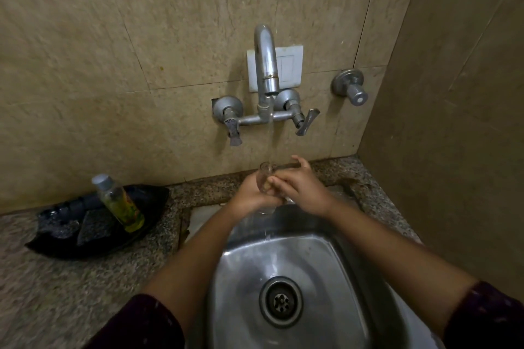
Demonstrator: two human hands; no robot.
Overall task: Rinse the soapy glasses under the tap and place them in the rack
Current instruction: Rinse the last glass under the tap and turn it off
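Glass: A clear glass [264,176] was held upright between both hands, above the rear edge of the sink [241,263], with its mouth directly under the water stream [270,136].
Left hand: The left hand [251,194] gripped the glass from the left side, fingers wrapped round its body.
Right hand: The right hand [302,185] held the glass from the right side, fingers curled across its front face and thumb raised behind it.
Tap: The chrome tap [265,59] was wall-mounted, with its curved spout pointing down. Water ran from the outlet into the glass.
Tap handles: One lever [234,134] hung at the left of the mixer body and one lever [307,122] at the right.
Overflow: Water fell from below the hands into the steel sink, behind the drain [281,302].
Worktop: The speckled stone worktop [71,292] lay to the left of the sink.
Tray: A black tray [51,246] sat on the worktop against the wall. It carried a tilted bottle [120,205] of yellow-green liquid and a dark scrub pad [93,228].
Wall fittings: A white plate [290,65] sat behind the spout; a separate valve [351,88] was mounted to its right.
Sleeves: Dark sleeves covered both upper forearms.
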